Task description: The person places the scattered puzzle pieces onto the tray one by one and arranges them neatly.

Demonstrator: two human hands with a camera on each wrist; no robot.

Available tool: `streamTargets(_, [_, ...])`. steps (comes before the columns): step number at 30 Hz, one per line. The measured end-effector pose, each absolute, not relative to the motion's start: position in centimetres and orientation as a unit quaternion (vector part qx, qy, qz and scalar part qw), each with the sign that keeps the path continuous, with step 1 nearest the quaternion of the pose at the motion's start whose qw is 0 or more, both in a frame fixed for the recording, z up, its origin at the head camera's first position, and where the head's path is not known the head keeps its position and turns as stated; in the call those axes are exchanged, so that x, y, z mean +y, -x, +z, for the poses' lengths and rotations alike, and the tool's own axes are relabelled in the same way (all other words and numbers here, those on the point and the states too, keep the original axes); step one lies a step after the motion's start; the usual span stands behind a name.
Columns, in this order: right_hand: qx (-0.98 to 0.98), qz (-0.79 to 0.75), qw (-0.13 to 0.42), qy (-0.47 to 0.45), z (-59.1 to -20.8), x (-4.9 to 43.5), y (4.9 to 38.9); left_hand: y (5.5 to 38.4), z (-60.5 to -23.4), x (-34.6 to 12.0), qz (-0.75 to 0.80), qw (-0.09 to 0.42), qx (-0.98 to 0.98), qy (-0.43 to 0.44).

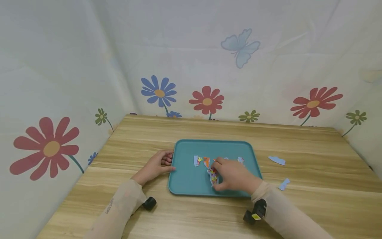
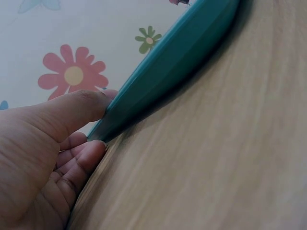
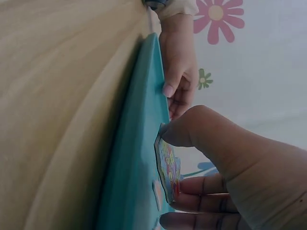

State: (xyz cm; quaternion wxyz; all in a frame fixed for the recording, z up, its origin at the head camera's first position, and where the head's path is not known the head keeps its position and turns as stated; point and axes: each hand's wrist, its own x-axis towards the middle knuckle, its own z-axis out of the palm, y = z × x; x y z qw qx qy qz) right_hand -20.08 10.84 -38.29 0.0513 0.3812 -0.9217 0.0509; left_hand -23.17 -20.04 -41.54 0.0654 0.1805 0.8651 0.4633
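A teal tray (image 1: 188, 184) lies on the wooden table. My left hand (image 1: 157, 167) holds its left edge, thumb over the rim and the other fingers curled against the outer side. Above the tray's middle, my right hand (image 1: 235, 176) pinches a colourful printed card piece (image 3: 168, 167) with ragged edges between thumb and fingers. Just beyond it on the tray lie an orange piece (image 1: 207, 162) and a white-and-yellow piece (image 1: 197, 160). Another pale piece (image 1: 240, 160) sits toward the tray's right side. The right hand partly covers the pieces beneath it.
Two pale blue pieces lie on the table (image 1: 313, 159) right of the tray, a long one (image 1: 277, 160) farther back and a small one (image 1: 284, 184) nearer. A white cloth backdrop (image 1: 179, 43) with printed flowers surrounds the table's back and sides.
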Motion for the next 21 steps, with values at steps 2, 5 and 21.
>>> streamTargets(2, [-0.919, 0.046, 0.053, -0.388, -38.6, 10.6, 20.1, 22.9, -41.1, -19.9, 0.463, 0.068, 0.865, -0.182])
streamTargets(5, [-0.918, 0.037, 0.055, -0.392, -38.9, 10.2, 20.0, 23.3, -41.6, -20.0, 0.462, 0.067, 0.865, -0.182])
streamTargets(21, [-0.918, 0.035, 0.044, -0.392, -39.6, 9.8, 19.6, 25.0, -44.1, -21.1, 0.465, 0.064, 0.864, -0.185])
